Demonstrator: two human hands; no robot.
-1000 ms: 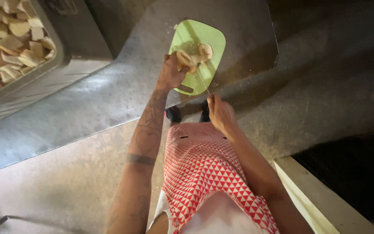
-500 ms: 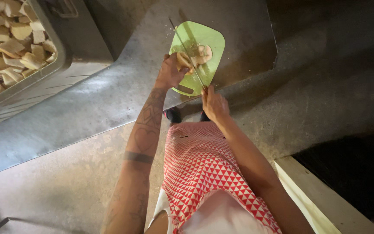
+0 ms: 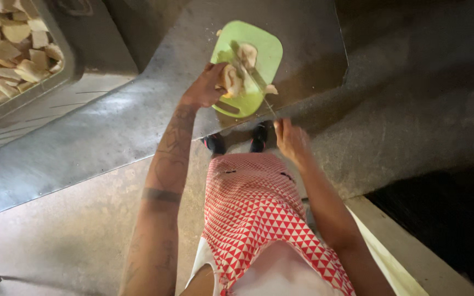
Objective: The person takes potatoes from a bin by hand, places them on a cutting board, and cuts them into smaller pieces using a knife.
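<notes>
green cutting board [image 3: 267, 49] on grey metal counter [image 3: 111, 126], concrete floor [image 3: 56, 241] below

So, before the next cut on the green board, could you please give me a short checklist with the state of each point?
1. Left hand holds the pale food piece on the board: ok.
2. Right hand grips the knife handle: ok; the blade lies across the food.
3. Left fingertips away from the blade: cannot tell, the picture is blurred there.
4. Green cutting board rests fully on the metal counter: not ok, its near end seems to pass the edge.
5. Cut pieces on the board stay apart from the hands: ok.
</notes>
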